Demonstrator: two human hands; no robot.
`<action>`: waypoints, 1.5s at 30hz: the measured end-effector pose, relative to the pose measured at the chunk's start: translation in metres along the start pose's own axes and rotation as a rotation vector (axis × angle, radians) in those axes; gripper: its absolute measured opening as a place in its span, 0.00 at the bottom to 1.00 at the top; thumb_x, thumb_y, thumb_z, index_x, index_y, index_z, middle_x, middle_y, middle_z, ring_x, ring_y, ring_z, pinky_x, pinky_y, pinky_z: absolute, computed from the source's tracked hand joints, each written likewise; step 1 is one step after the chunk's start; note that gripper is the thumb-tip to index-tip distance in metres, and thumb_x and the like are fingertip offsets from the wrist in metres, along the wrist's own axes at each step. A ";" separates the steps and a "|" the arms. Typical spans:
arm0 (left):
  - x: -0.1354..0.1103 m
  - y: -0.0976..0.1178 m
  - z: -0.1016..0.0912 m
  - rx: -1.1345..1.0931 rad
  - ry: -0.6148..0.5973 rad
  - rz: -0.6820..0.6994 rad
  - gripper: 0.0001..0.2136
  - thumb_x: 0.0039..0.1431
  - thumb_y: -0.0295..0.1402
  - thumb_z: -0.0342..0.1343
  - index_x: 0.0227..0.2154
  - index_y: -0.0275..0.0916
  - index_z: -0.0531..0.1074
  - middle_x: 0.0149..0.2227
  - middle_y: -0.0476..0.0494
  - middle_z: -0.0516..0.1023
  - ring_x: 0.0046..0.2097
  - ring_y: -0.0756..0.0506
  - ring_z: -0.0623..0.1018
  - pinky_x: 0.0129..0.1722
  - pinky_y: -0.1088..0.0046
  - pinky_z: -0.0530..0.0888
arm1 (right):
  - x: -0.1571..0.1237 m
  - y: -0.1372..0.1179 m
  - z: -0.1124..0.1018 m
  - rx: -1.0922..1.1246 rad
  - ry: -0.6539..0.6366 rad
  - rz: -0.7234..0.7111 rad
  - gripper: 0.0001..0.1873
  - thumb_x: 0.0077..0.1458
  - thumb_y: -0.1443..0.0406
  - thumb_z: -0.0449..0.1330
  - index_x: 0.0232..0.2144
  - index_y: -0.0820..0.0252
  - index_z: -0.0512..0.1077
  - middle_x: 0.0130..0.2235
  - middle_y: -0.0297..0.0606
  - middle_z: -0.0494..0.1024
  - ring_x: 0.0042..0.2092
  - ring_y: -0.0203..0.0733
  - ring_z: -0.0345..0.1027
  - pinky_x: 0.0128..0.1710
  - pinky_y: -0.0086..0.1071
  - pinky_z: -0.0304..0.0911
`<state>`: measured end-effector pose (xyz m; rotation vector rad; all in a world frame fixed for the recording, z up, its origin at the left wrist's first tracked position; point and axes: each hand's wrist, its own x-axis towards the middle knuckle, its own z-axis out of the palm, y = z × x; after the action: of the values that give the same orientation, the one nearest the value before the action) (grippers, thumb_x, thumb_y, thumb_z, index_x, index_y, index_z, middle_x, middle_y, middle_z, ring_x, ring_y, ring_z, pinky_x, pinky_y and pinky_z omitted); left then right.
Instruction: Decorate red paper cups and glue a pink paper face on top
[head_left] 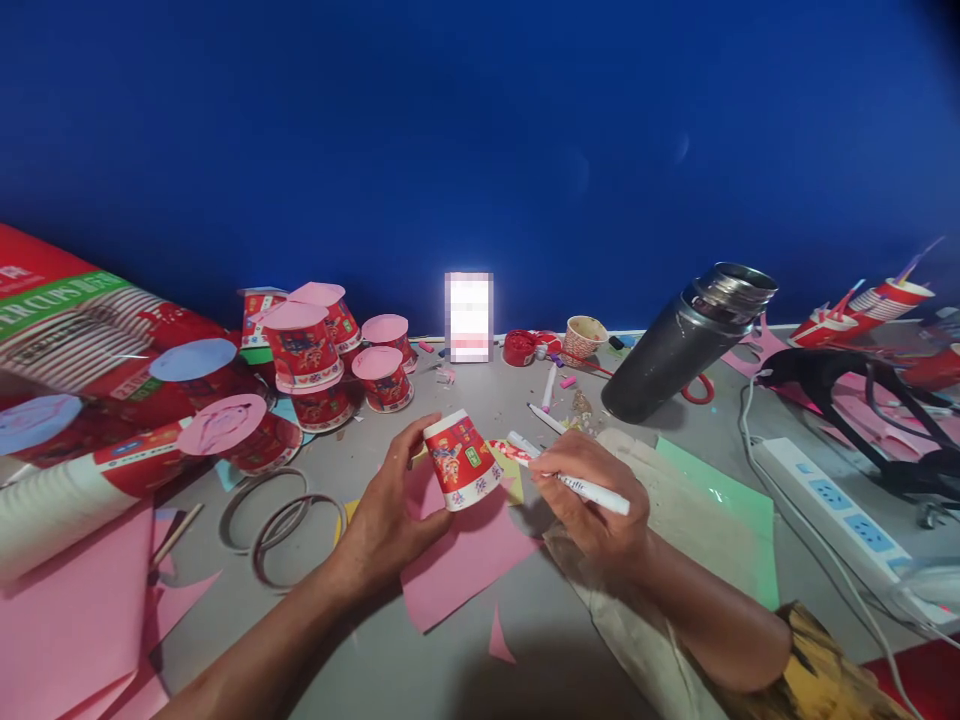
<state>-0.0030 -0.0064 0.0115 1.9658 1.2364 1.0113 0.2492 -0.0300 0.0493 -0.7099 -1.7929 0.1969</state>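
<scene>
Tilted above the table is a red paper cup [466, 460] printed with figures and a white rim band. My left hand [382, 505] grips it from the left, fingers behind and thumb at its lower edge. In my right hand [600, 490] is a white marker pen [609, 497], held as for writing, its front end pointing toward the cup. Whether the tip touches the cup I cannot tell. A pink paper sheet [469, 575] lies under the cup, over a piece of yellow paper [516, 482].
At left stand several red cups topped with pink paper discs [379, 364], near grey rings [281, 540] and a cup stack [52, 520]. On the right are a dark flask [675, 345], a green sheet [739, 520], a cloth [667, 490] and a white power strip [832, 510]. A bright screen [470, 315] stands behind.
</scene>
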 end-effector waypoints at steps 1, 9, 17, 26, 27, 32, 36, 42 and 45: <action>0.001 0.000 0.000 0.002 0.006 -0.001 0.39 0.54 0.29 0.63 0.69 0.46 0.57 0.68 0.37 0.70 0.67 0.35 0.74 0.68 0.49 0.71 | 0.001 -0.001 -0.001 0.010 -0.005 -0.003 0.10 0.65 0.74 0.60 0.44 0.58 0.77 0.33 0.39 0.82 0.33 0.42 0.73 0.36 0.38 0.68; 0.000 -0.002 0.001 0.115 0.066 0.119 0.38 0.58 0.31 0.64 0.70 0.47 0.57 0.70 0.35 0.68 0.70 0.32 0.70 0.69 0.47 0.69 | 0.000 -0.004 0.004 0.078 -0.062 -0.014 0.07 0.63 0.72 0.63 0.42 0.59 0.78 0.30 0.38 0.82 0.30 0.41 0.72 0.33 0.36 0.68; -0.003 -0.001 0.005 0.108 0.045 0.091 0.38 0.58 0.31 0.66 0.69 0.45 0.58 0.70 0.34 0.69 0.70 0.33 0.71 0.70 0.49 0.69 | 0.000 -0.001 0.006 0.033 -0.048 -0.014 0.07 0.66 0.72 0.61 0.42 0.57 0.78 0.31 0.37 0.83 0.30 0.41 0.74 0.34 0.37 0.69; -0.002 -0.003 0.006 0.112 0.070 0.058 0.39 0.58 0.36 0.69 0.69 0.44 0.58 0.69 0.31 0.70 0.69 0.32 0.72 0.68 0.46 0.71 | 0.002 -0.002 -0.001 0.073 -0.070 0.011 0.04 0.66 0.69 0.62 0.40 0.57 0.78 0.28 0.36 0.81 0.28 0.40 0.71 0.30 0.35 0.67; -0.003 -0.004 0.006 0.121 0.073 0.084 0.39 0.59 0.36 0.69 0.69 0.45 0.58 0.69 0.31 0.69 0.69 0.32 0.72 0.68 0.45 0.70 | 0.002 -0.001 0.000 0.077 -0.077 -0.002 0.04 0.66 0.69 0.62 0.40 0.57 0.78 0.28 0.36 0.81 0.28 0.40 0.71 0.30 0.35 0.67; -0.005 -0.008 0.008 0.086 0.061 0.135 0.40 0.59 0.33 0.69 0.70 0.46 0.56 0.71 0.30 0.66 0.72 0.31 0.69 0.71 0.44 0.67 | 0.000 0.002 0.002 0.034 -0.023 0.005 0.05 0.66 0.70 0.62 0.41 0.57 0.79 0.31 0.37 0.83 0.30 0.40 0.73 0.33 0.35 0.69; -0.004 -0.006 0.007 0.000 0.051 0.061 0.41 0.57 0.30 0.68 0.71 0.46 0.55 0.73 0.31 0.64 0.72 0.32 0.68 0.71 0.44 0.66 | 0.000 0.004 -0.003 0.023 0.009 0.115 0.05 0.65 0.70 0.63 0.39 0.57 0.79 0.29 0.35 0.82 0.29 0.39 0.72 0.31 0.34 0.67; -0.002 -0.003 0.005 -0.067 -0.012 0.006 0.41 0.57 0.31 0.67 0.70 0.45 0.54 0.73 0.30 0.63 0.73 0.33 0.67 0.72 0.45 0.65 | 0.001 0.002 -0.006 0.071 -0.028 0.109 0.05 0.65 0.69 0.63 0.38 0.56 0.79 0.28 0.35 0.81 0.28 0.39 0.71 0.29 0.33 0.67; -0.003 -0.004 0.006 -0.091 -0.050 0.034 0.39 0.58 0.30 0.66 0.70 0.45 0.54 0.74 0.30 0.61 0.74 0.34 0.65 0.73 0.46 0.63 | 0.002 0.002 -0.004 0.065 -0.037 0.093 0.05 0.65 0.70 0.63 0.37 0.56 0.79 0.29 0.35 0.82 0.29 0.39 0.72 0.30 0.33 0.67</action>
<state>-0.0002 -0.0085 0.0044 1.9359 1.1143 1.0114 0.2530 -0.0278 0.0510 -0.7477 -1.7816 0.3306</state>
